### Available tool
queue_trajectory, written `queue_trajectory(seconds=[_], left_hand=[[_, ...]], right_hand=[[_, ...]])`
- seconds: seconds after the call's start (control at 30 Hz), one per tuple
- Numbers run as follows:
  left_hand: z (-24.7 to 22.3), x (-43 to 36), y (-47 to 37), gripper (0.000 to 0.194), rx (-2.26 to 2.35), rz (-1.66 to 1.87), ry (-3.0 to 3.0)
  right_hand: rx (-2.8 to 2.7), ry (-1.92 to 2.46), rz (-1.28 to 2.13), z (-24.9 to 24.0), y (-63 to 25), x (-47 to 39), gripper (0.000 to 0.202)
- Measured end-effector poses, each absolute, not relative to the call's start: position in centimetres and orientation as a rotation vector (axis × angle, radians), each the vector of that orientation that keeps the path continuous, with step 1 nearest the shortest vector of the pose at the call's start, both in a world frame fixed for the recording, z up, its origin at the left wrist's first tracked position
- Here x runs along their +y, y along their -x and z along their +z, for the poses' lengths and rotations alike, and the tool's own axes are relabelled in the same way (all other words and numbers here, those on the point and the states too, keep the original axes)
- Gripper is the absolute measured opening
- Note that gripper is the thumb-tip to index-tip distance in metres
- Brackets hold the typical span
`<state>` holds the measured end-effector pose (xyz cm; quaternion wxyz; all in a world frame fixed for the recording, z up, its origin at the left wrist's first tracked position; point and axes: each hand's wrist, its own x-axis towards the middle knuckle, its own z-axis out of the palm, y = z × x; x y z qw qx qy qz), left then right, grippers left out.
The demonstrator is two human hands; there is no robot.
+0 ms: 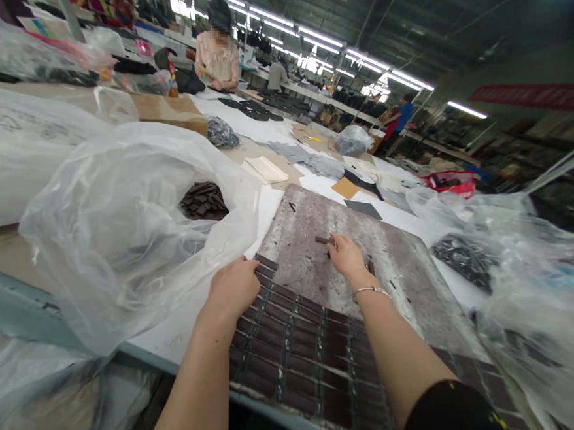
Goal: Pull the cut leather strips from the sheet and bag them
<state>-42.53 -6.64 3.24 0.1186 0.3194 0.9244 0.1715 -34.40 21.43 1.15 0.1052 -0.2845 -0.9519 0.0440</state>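
Observation:
A stained grey board (309,243) lies on the table in front of me. Rows of several dark brown leather strips (302,347) cover its near half. My left hand (233,288) rests with curled fingers on the strips at the left end of the top row. My right hand (346,255), with a thin bracelet at the wrist, reaches farther up the board and pinches one loose dark strip (322,240) at its fingertips. A few more loose strips (292,207) lie scattered on the bare board.
A big clear plastic bag (119,229) at my left holds a pile of dark strips (203,201). More plastic bags (523,271) with dark pieces lie at the right. A person (218,53) stands at the far table; others work farther back.

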Motion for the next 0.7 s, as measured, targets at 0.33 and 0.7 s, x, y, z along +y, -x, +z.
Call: queue_trajectory(seconds=[0.33,0.7], left_hand=[[2.4,-6.4,42.0,0.040,2.550,0.489,-1.175],[1.8,-5.8,41.2,0.030,2.630,0.481,-1.115]], right_hand=[[-3.003,0.787,-0.078,-0.2,35.2,23.2,0.028],[-2.998,1.128,0.025,1.1,35.9,22.9,0.023]])
